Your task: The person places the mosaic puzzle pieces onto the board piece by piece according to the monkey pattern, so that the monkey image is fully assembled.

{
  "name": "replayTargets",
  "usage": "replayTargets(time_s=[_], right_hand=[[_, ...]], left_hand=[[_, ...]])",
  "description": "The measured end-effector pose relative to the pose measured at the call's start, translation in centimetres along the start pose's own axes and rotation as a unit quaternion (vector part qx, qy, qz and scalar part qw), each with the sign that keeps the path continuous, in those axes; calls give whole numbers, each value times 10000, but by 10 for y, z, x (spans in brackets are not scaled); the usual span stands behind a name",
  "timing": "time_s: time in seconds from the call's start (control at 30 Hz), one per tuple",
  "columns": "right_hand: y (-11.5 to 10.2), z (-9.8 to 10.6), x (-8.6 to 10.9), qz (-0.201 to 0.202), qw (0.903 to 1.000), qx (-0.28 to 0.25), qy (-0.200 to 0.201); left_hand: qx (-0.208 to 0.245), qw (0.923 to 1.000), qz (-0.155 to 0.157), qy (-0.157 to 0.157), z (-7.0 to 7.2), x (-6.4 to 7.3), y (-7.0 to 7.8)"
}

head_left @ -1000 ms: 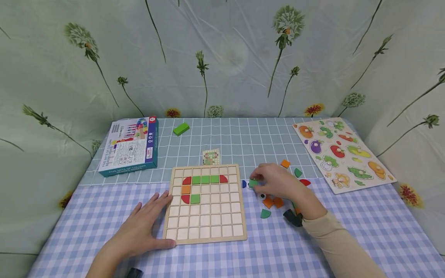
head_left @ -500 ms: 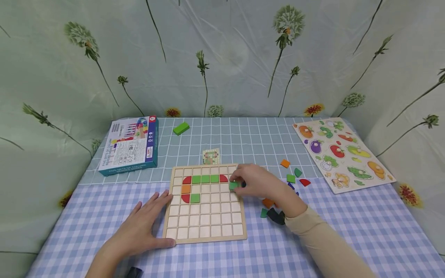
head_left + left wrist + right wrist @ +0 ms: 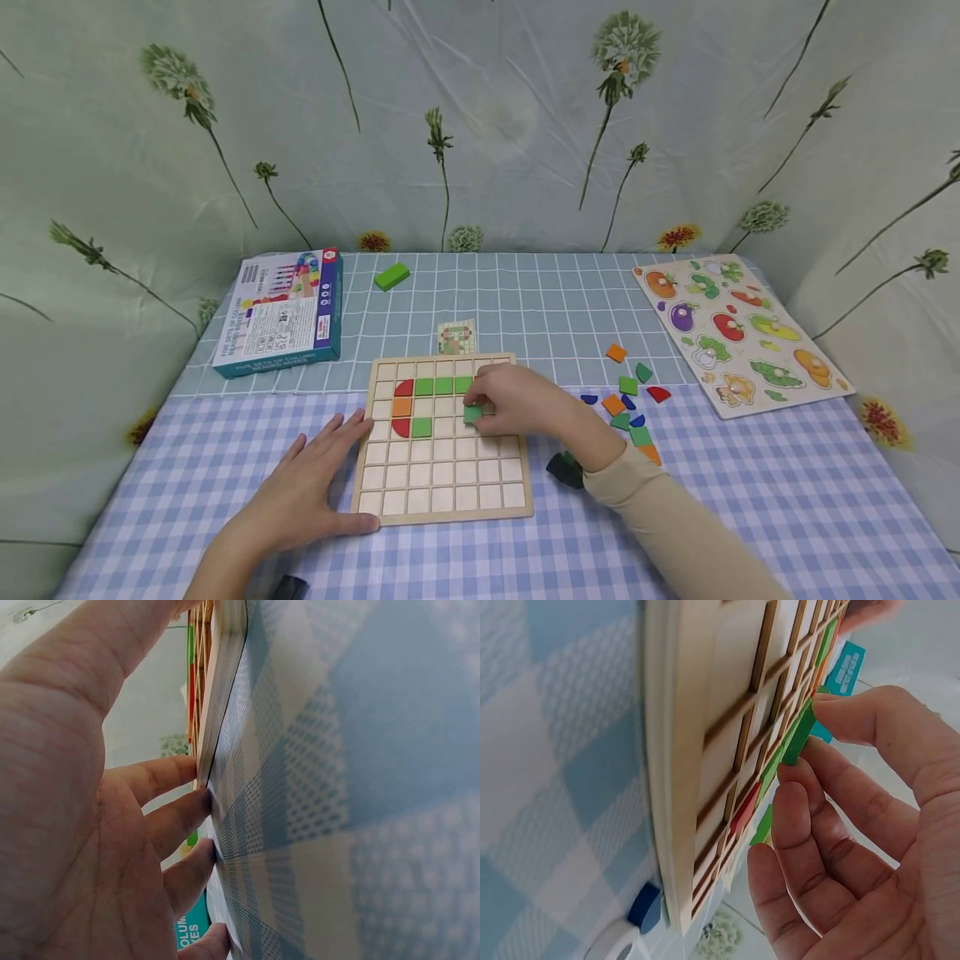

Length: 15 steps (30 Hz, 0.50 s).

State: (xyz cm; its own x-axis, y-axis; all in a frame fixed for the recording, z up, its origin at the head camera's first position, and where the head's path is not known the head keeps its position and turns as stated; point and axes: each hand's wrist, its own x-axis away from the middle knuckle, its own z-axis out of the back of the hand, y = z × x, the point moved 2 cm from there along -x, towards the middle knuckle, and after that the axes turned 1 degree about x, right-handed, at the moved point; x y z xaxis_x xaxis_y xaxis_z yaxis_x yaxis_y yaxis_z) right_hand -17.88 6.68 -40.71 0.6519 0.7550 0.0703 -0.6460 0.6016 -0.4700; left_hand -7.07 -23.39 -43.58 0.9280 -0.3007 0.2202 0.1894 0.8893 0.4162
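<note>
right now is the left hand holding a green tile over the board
No, the right hand pinches the green tile, while the left hand touches the board at its left edge.

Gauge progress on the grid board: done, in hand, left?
Done: red pieces, an orange square and green squares sit in the upper part of the grid board.
In hand: the right hand pinches another green tile over it.
Left: probably plenty, as much of the grid is bare and loose pieces lie to its right; the card shows too small for an exact count.
</note>
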Motion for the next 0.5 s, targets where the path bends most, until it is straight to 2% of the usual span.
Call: replayTargets(time_s=[0.33,0.5], right_hand=[[-7,-7,-4,92,9997,-184,-91],[-9,-11,-5,42,9998,-97,-164]], left_hand=[[-3,10000,0,18,-1,0,-1],[-21,10000,1,47,-1,0,-1]])
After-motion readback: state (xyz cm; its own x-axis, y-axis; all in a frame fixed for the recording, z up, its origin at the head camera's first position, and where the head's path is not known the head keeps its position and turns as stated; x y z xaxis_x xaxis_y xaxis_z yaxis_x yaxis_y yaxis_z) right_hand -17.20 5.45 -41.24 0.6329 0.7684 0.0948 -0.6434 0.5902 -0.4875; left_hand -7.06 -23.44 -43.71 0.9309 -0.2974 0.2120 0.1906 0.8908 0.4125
